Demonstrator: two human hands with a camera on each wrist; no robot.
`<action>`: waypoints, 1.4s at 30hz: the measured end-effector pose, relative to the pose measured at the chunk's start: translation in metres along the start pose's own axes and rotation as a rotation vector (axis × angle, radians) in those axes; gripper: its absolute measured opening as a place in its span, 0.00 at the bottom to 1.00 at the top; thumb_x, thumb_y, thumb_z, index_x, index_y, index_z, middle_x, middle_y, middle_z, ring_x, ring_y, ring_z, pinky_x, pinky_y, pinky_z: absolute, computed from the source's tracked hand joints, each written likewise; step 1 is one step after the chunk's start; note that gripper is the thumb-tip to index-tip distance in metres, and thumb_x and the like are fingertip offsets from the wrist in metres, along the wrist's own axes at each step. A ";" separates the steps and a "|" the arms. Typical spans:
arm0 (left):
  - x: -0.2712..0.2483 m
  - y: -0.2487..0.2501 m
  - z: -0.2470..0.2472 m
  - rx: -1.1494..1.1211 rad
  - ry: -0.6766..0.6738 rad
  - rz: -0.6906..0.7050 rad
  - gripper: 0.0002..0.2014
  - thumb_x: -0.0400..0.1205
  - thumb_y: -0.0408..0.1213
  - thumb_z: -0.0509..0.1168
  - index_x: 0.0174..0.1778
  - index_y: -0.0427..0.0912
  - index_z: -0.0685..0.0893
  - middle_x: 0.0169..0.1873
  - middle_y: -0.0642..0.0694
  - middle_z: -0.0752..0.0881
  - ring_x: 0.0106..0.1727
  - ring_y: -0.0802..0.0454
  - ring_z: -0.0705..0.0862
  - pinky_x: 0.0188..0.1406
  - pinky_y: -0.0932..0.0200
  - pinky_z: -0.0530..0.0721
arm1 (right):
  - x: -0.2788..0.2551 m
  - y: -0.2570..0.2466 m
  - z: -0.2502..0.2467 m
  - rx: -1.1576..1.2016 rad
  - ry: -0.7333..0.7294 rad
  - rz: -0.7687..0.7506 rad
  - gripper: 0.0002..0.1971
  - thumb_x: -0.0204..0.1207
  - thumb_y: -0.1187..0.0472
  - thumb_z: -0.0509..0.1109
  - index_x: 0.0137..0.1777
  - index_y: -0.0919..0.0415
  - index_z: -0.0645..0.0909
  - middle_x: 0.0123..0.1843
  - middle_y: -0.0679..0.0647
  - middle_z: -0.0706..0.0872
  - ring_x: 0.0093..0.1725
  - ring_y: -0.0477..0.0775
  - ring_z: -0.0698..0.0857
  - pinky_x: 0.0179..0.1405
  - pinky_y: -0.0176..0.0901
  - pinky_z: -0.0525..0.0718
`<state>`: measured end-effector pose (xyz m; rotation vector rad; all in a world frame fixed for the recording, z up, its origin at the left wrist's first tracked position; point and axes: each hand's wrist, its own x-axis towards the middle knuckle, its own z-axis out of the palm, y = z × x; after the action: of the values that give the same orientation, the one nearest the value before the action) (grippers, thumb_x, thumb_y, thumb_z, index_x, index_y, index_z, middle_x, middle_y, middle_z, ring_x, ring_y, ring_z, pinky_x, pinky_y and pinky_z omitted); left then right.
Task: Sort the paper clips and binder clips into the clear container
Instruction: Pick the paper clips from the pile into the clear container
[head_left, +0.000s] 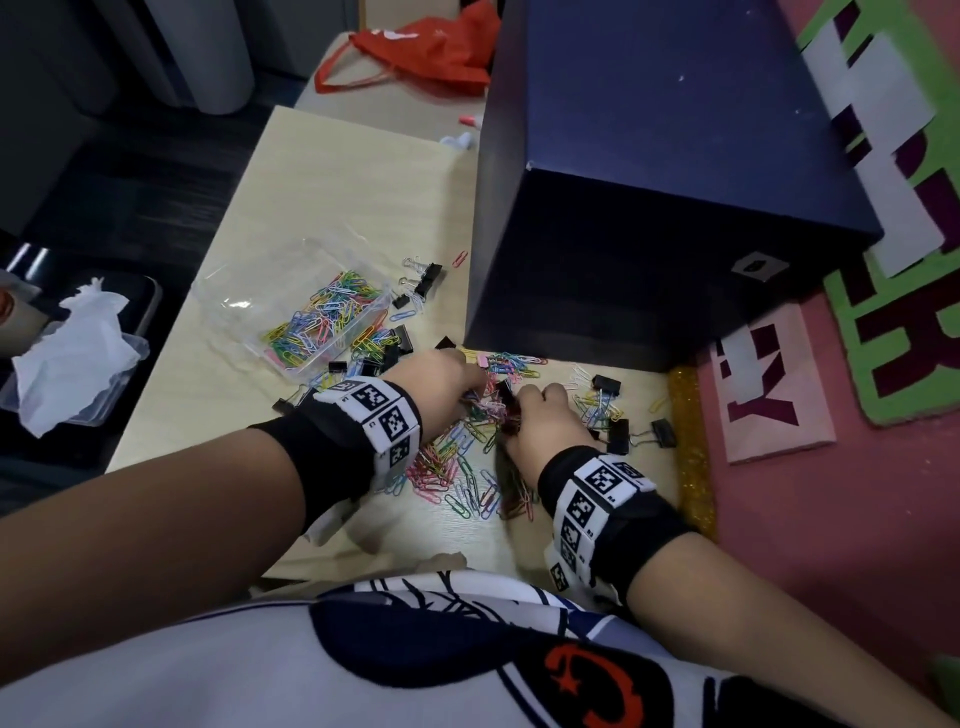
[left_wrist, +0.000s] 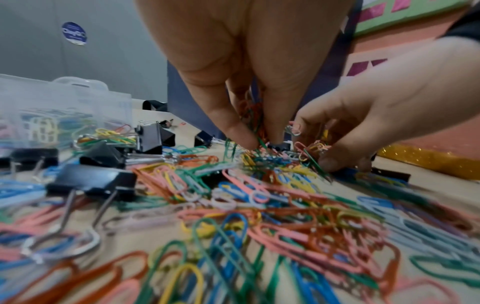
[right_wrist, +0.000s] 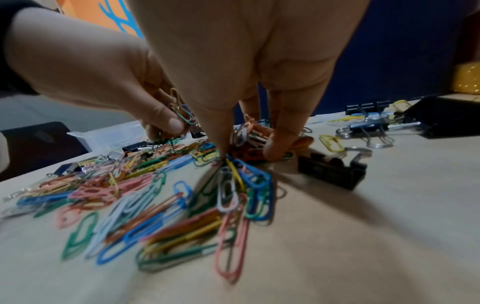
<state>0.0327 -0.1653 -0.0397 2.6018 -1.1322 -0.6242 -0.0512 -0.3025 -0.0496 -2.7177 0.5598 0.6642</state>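
Coloured paper clips (head_left: 457, 462) lie in a heap on the pale table (head_left: 322, 171), with black binder clips (head_left: 613, 434) scattered around it. The clear container (head_left: 311, 306), holding many paper clips, sits to the left. My left hand (head_left: 447, 384) is down in the heap, its fingers curled round a bunch of paper clips (left_wrist: 253, 119). My right hand (head_left: 540, 415) is just beside it, fingertips (right_wrist: 272, 150) pinching another bunch of clips (right_wrist: 249, 133). In the left wrist view more binder clips (left_wrist: 96, 183) lie left of the hands.
A large dark blue box (head_left: 665, 171) stands right behind the heap. A red bag (head_left: 426, 47) lies at the far end. A plastic box with white tissue (head_left: 72, 358) is off the table's left. A gold glitter strip (head_left: 691, 447) and pink wall border the right edge.
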 end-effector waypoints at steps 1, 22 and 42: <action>-0.001 -0.001 -0.001 -0.015 0.008 -0.009 0.15 0.79 0.38 0.67 0.63 0.47 0.81 0.56 0.43 0.81 0.59 0.42 0.80 0.56 0.52 0.80 | 0.000 0.000 -0.002 0.014 -0.002 -0.006 0.20 0.77 0.65 0.64 0.69 0.59 0.68 0.65 0.60 0.69 0.61 0.66 0.79 0.57 0.52 0.79; -0.041 -0.107 -0.061 -0.196 0.407 -0.390 0.11 0.76 0.37 0.72 0.54 0.48 0.87 0.51 0.42 0.87 0.53 0.42 0.84 0.55 0.54 0.80 | 0.015 -0.088 -0.054 -0.040 -0.033 -0.159 0.06 0.79 0.57 0.68 0.49 0.56 0.86 0.50 0.49 0.85 0.55 0.53 0.84 0.55 0.40 0.81; -0.059 -0.140 -0.057 -0.238 0.289 -0.413 0.13 0.79 0.32 0.63 0.57 0.47 0.83 0.52 0.45 0.86 0.50 0.46 0.84 0.53 0.54 0.82 | 0.058 -0.160 -0.058 0.323 0.049 -0.238 0.21 0.81 0.57 0.66 0.73 0.52 0.73 0.70 0.53 0.79 0.65 0.55 0.81 0.64 0.42 0.78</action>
<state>0.1128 -0.0252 -0.0246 2.6162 -0.4099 -0.4069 0.0869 -0.1991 0.0003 -2.4477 0.3147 0.4079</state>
